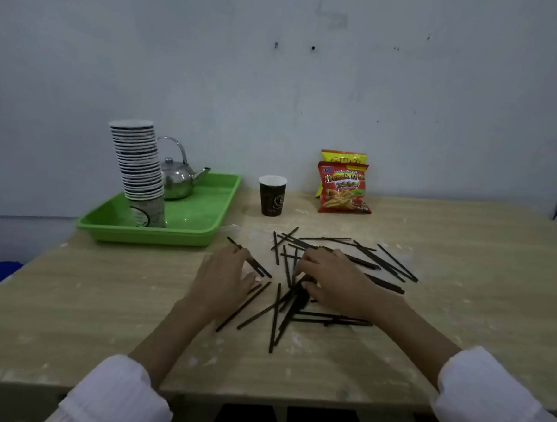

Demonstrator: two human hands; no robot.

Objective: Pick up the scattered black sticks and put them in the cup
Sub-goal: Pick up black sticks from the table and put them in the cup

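Head camera shows our left hand (230,273) lying flat, fingers nearly straight, on some of the black sticks (275,319) that are scattered over the wooden table (99,297). Our right hand (331,280) has fingers and thumb curled, pinching a few sticks in the heap. The paper cup (271,195) stands upright behind them, apart.

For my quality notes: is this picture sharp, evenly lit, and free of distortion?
Head view: soft, even light, faint shadows under the right hand; slightly blurred, small print on the red bag unreadable; wide lens bows the far table edge; small shine on the kettle.
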